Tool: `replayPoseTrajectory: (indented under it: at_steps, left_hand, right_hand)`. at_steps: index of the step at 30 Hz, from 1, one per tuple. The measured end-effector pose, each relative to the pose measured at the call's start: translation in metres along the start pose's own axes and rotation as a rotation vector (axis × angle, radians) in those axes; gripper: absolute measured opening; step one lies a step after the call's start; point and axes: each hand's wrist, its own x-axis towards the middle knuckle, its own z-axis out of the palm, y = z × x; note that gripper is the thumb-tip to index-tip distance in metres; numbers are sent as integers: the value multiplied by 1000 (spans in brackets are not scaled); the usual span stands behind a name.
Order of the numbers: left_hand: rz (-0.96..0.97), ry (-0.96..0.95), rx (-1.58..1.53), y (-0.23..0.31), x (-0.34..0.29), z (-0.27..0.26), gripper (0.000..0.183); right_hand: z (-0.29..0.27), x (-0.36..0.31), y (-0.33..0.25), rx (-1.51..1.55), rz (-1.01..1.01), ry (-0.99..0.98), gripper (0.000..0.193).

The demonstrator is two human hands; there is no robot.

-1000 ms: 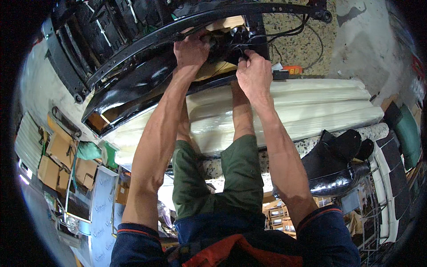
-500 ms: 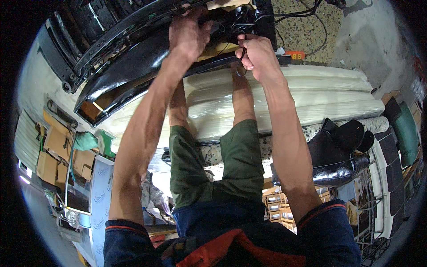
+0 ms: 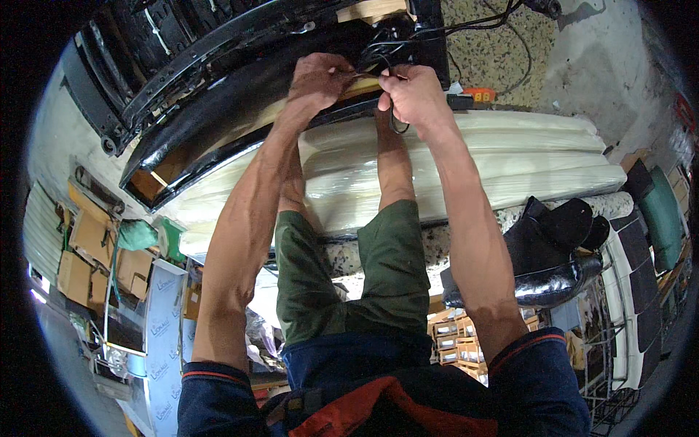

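Observation:
Both of my hands meet over a black glossy upholstered part (image 3: 218, 109) with a bare wooden inside, and both are closed. My right hand (image 3: 415, 96) pinches a thin black cable (image 3: 399, 125), whose loop hangs below the fingers. My left hand (image 3: 319, 81) is closed at the fingertips, a short way to the left. A thin strand (image 3: 368, 75) runs taut between the two hands; I cannot tell whether it belongs to the same cable. More dark cables (image 3: 397, 45) bunch up just beyond the right hand.
A black metal frame (image 3: 193, 62) crosses the upper left. Pale plastic-wrapped cushioning (image 3: 502, 146) lies below my hands, around my legs. An orange device (image 3: 480, 95) sits right of my right hand. Black padded pieces (image 3: 557, 247) rest at right; cardboard boxes (image 3: 76, 277) stand at left.
My left hand has come down and back from the black frame, closing near the right hand. My right hand has shifted slightly nearer me. A strand now stretches between them.

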Motion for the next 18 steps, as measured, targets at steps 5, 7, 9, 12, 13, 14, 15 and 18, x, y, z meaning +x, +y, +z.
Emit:
replayPoseTrajectory:
  at_steps: [5, 7, 9, 12, 13, 14, 15, 18]
  left_hand:
    - [-52, -38, -166, -13, -9, -6, 15]
    - [-1, -46, -210, -19, -8, -2, 15]
    - [-98, -134, -170, -4, -2, -5, 16]
    - [-72, -149, -123, 0, -2, -7, 19]
    - [-28, -131, -109, -2, -2, -7, 21]
    - [-46, -42, -125, -3, -4, -6, 21]
    - [-61, 40, -143, 4, -9, -5, 21]
    - [-185, 170, -76, -2, -10, -7, 23]
  right_hand:
    - [14, -27, -18, -609, -307, 302, 25]
    - [13, -33, -26, -602, -581, 423, 29]
    - [5, -21, -18, -654, -814, 482, 37]
    - [-2, 1, -21, -979, -716, 287, 39]
    - [-1, 6, -20, -1065, -696, 272, 34]
    - [0, 13, -17, -1101, -706, 263, 32]
    - [1, 20, -14, -1138, -710, 255, 29]
    - [-3, 28, -3, -1172, -740, 230, 25]
